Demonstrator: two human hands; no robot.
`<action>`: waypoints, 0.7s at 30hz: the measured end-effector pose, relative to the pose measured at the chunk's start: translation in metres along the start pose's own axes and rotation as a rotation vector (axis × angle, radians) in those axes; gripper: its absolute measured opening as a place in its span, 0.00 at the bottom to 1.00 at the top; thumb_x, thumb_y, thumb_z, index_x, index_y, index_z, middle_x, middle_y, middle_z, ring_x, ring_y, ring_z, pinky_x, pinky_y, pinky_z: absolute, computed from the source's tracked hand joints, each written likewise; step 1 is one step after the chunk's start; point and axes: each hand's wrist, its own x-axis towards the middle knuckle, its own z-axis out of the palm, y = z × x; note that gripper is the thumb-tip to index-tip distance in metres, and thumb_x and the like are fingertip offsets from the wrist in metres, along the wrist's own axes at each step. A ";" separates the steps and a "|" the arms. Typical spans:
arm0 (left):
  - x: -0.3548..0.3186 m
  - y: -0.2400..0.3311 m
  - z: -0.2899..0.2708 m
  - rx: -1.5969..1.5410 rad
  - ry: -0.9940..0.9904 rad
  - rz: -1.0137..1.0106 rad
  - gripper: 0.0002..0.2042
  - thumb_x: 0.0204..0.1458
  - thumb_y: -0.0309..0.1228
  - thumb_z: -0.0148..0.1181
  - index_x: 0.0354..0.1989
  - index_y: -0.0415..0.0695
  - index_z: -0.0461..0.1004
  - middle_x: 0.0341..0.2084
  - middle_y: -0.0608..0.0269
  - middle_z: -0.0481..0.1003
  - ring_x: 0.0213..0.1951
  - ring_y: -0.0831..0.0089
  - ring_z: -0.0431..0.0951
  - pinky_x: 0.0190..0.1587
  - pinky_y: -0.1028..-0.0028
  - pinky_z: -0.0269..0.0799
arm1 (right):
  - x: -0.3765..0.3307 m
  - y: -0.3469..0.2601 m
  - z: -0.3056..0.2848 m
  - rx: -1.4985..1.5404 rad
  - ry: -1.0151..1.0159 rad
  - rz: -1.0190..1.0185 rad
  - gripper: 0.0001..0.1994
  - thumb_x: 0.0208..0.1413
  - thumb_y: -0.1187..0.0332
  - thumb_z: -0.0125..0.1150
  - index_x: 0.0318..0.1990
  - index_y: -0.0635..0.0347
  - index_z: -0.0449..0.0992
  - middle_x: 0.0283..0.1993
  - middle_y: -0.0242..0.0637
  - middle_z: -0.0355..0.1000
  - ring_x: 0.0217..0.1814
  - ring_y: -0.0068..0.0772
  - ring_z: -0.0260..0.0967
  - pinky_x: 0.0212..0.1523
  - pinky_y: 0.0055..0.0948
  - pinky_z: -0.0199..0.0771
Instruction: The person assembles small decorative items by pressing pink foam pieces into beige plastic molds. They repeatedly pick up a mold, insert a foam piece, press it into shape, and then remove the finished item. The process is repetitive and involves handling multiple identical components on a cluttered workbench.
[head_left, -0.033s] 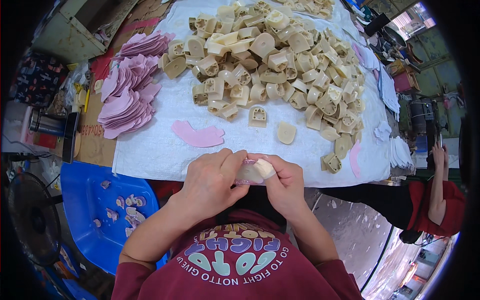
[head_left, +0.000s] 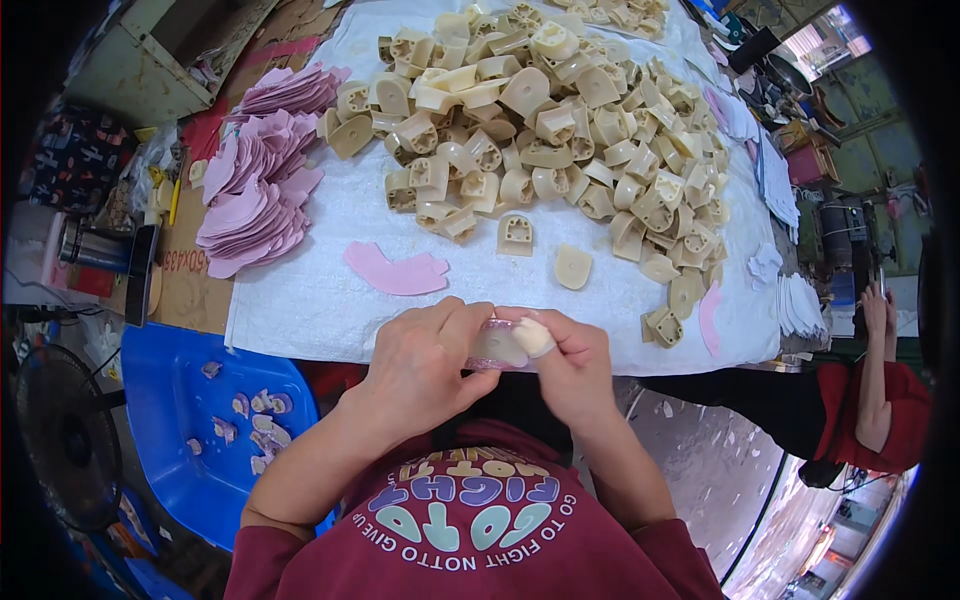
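Observation:
At the table's near edge, both hands hold one pale shoe heel (head_left: 500,346) with a glittery pink covering around its rim. My left hand (head_left: 422,358) grips its left side, thumb below and fingers curled over the top. My right hand (head_left: 577,366) pinches the other side; a cream-coloured cover (head_left: 532,337) wraps its thumb. Just beyond the hands lies a curved pink cut piece (head_left: 397,271) on the white cloth (head_left: 330,320). Two loose beige heels sit near it: one hollow side up (head_left: 516,234), the other a flat-faced one (head_left: 573,267).
A large heap of beige heels (head_left: 540,125) covers the far middle and right. Stacked pink pieces (head_left: 255,225) stand at the left. Below them, a blue basin (head_left: 165,450) holds several pink-covered heels (head_left: 270,402). A fan (head_left: 65,435) is far left; another person (head_left: 880,400) is at right.
My right hand and its covered thumb have shifted very slightly right, baring a little more of the heel's pale face. The left hand stays put.

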 end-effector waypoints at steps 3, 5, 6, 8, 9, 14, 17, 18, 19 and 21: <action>0.001 0.004 0.007 -0.042 0.046 -0.047 0.21 0.34 0.32 0.68 0.40 0.40 0.71 0.27 0.56 0.74 0.28 0.59 0.77 0.30 0.63 0.72 | 0.001 0.001 -0.007 0.108 -0.001 0.023 0.13 0.62 0.71 0.50 0.50 0.65 0.75 0.43 0.35 0.77 0.44 0.20 0.71 0.47 0.22 0.70; 0.003 0.005 0.014 -0.046 0.104 -0.058 0.21 0.34 0.32 0.69 0.38 0.40 0.71 0.24 0.57 0.74 0.24 0.62 0.76 0.27 0.65 0.71 | 0.000 0.003 0.000 0.021 0.071 -0.036 0.12 0.62 0.71 0.49 0.49 0.65 0.75 0.43 0.35 0.76 0.44 0.20 0.71 0.47 0.22 0.69; 0.004 0.005 0.017 -0.051 0.141 -0.071 0.20 0.34 0.32 0.70 0.37 0.40 0.72 0.22 0.59 0.74 0.21 0.65 0.75 0.24 0.68 0.71 | 0.001 0.003 0.003 -0.038 0.102 -0.048 0.13 0.63 0.71 0.49 0.50 0.65 0.75 0.43 0.35 0.76 0.44 0.20 0.70 0.46 0.22 0.70; 0.006 0.005 0.022 -0.076 0.177 -0.114 0.19 0.34 0.32 0.71 0.36 0.40 0.72 0.18 0.60 0.73 0.17 0.68 0.74 0.21 0.71 0.70 | 0.003 0.005 0.007 -0.157 0.163 -0.071 0.13 0.63 0.71 0.49 0.50 0.65 0.75 0.43 0.34 0.76 0.44 0.20 0.70 0.46 0.21 0.70; 0.007 0.005 0.022 -0.090 0.179 -0.147 0.19 0.34 0.32 0.71 0.36 0.40 0.72 0.18 0.60 0.73 0.17 0.69 0.74 0.21 0.72 0.70 | 0.005 0.005 0.004 -0.028 0.120 -0.015 0.13 0.63 0.70 0.48 0.50 0.65 0.75 0.42 0.34 0.76 0.43 0.20 0.70 0.46 0.21 0.69; 0.005 0.007 0.030 -0.109 0.187 -0.180 0.20 0.37 0.31 0.70 0.38 0.39 0.71 0.18 0.60 0.74 0.16 0.71 0.74 0.20 0.73 0.69 | 0.007 0.005 0.010 0.007 0.203 -0.057 0.13 0.64 0.68 0.48 0.49 0.65 0.75 0.41 0.33 0.75 0.42 0.19 0.69 0.45 0.20 0.69; 0.003 0.007 0.031 -0.160 0.152 -0.192 0.21 0.38 0.32 0.69 0.40 0.38 0.70 0.17 0.59 0.74 0.17 0.68 0.75 0.21 0.71 0.70 | 0.008 0.011 0.006 -0.021 0.194 0.066 0.14 0.64 0.67 0.47 0.50 0.65 0.74 0.42 0.33 0.75 0.42 0.18 0.68 0.46 0.21 0.68; 0.003 0.005 0.029 -0.197 0.124 -0.232 0.21 0.39 0.33 0.68 0.40 0.38 0.70 0.17 0.57 0.74 0.18 0.63 0.76 0.22 0.67 0.71 | 0.008 0.011 0.004 0.073 0.150 0.067 0.14 0.64 0.68 0.47 0.50 0.65 0.74 0.42 0.34 0.74 0.43 0.18 0.68 0.46 0.21 0.68; 0.003 0.004 0.028 -0.233 0.097 -0.273 0.21 0.39 0.34 0.68 0.41 0.38 0.69 0.17 0.55 0.74 0.20 0.58 0.78 0.22 0.64 0.72 | 0.008 0.010 0.003 0.166 0.106 0.068 0.14 0.64 0.68 0.46 0.51 0.65 0.73 0.42 0.34 0.74 0.43 0.18 0.68 0.46 0.21 0.68; 0.002 0.003 0.031 -0.184 0.130 -0.244 0.21 0.38 0.32 0.68 0.41 0.38 0.70 0.16 0.60 0.73 0.17 0.70 0.74 0.20 0.71 0.69 | 0.007 0.010 0.003 0.156 0.095 0.023 0.14 0.64 0.69 0.45 0.52 0.64 0.72 0.43 0.35 0.74 0.44 0.19 0.67 0.47 0.22 0.67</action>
